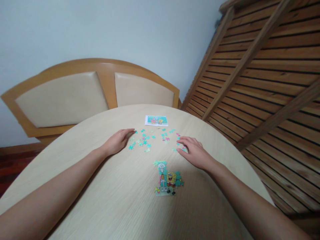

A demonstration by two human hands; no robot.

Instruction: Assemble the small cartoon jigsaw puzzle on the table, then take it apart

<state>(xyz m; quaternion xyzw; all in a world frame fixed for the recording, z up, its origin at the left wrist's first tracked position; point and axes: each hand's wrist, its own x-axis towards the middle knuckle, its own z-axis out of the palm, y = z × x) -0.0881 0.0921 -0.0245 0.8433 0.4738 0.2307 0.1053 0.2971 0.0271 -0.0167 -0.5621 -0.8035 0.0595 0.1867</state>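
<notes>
Loose puzzle pieces are mostly going teal, with a few flashing pink and some leaning pale yellow-green. The joined puzzle section is mixing teal with a bright yellow cartoon figure and a tall, pale greyish-green one. The picture sheet is rocking teal, pink and yellow too, with white edging showing. The table is sporting pale beige with fine wood grain. The backrest is pairing honey-brown wood with cream panels, the wall is looking pale blue-grey, the slatted wood is striping brown with near-black lines, and the floor is showing dark red.
</notes>
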